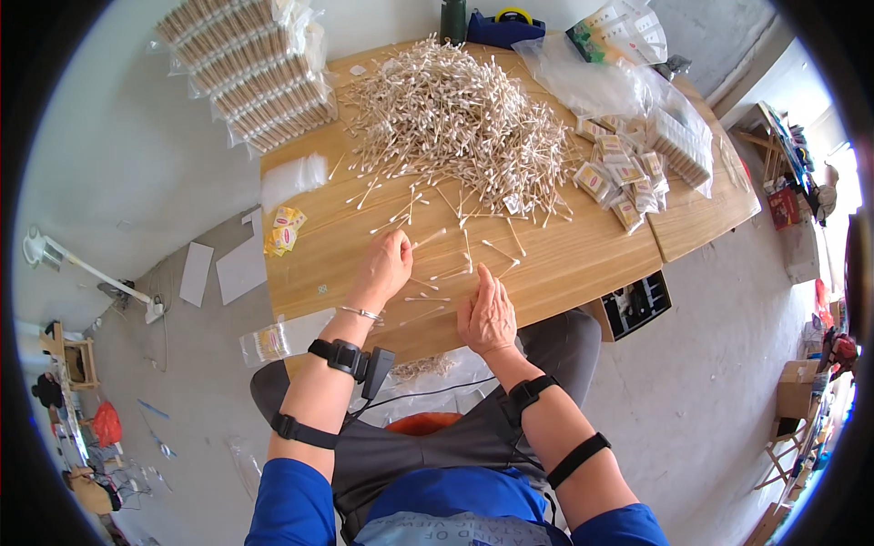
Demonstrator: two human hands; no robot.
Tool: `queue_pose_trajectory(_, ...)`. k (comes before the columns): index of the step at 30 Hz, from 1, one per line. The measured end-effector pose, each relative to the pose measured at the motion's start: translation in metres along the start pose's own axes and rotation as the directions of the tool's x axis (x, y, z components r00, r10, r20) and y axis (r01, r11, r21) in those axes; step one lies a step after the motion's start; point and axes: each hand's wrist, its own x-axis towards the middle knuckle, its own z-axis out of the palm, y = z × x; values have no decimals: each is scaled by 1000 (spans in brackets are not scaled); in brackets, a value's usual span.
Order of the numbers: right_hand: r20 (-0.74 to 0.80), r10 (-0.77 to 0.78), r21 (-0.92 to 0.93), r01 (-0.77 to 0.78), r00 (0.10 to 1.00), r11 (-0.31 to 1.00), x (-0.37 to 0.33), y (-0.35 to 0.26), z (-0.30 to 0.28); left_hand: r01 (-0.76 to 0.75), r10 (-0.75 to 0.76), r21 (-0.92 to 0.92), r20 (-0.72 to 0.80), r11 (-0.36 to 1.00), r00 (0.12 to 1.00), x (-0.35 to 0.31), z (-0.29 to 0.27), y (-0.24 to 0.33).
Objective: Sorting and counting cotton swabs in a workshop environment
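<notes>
A large heap of loose cotton swabs [464,127] covers the far middle of the wooden table [583,259]. My left hand [387,266] is closed in a pinch, and a cotton swab [431,237] sticks out to the right from its fingertips. To its right, my right hand [489,314] rests low over the near part of the table. Its fingers are stretched forward and lie close together, with their tips beside a stray swab [502,252]. Several more single swabs lie scattered between and around both hands. Nothing shows clearly inside the right hand.
Bundled swab packs [246,77] are stacked at the far left. Small packets [628,177] and clear plastic bags [592,77] lie at the right, near a blue tape dispenser [506,29]. Yellow labels [285,227] sit at the left edge. An open black drawer [637,305] juts out below the table.
</notes>
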Motion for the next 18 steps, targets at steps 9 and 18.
queue_pose_trajectory(9, -24, -14, 2, 14, 1000, 1000, 1, -2, 1, -40, 26, 103, 128, 994, 991, -8, 1, 38)
queue_pose_trajectory(18, 15, 33, 0, -33, 999, 999, 1, -4, -2, -141, 126, 64, 204, 988, 971, 7, 11, 34)
